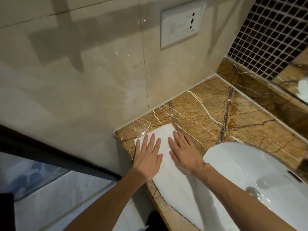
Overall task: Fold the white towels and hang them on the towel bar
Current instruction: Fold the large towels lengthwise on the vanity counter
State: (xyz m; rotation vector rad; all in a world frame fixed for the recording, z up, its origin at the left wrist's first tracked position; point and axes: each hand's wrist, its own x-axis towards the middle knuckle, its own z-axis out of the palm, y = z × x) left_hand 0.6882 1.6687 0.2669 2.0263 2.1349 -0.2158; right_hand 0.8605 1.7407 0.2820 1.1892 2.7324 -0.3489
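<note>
A white towel (180, 185) lies flat as a long folded strip on the brown marble counter (208, 110), running from near the wall toward me between the counter's left edge and the sink. My left hand (148, 155) presses flat on the towel's far left part, fingers spread. My right hand (183, 154) lies flat beside it on the towel's far right part, fingers also apart. Neither hand grips the cloth. No towel bar is in view.
A white sink basin (250, 167) with a metal drain (253, 192) sits right of the towel. A beige tiled wall with a socket plate (181, 25) stands behind. A mirror edge (293, 80) and mosaic tiles are at right. The floor lies lower left.
</note>
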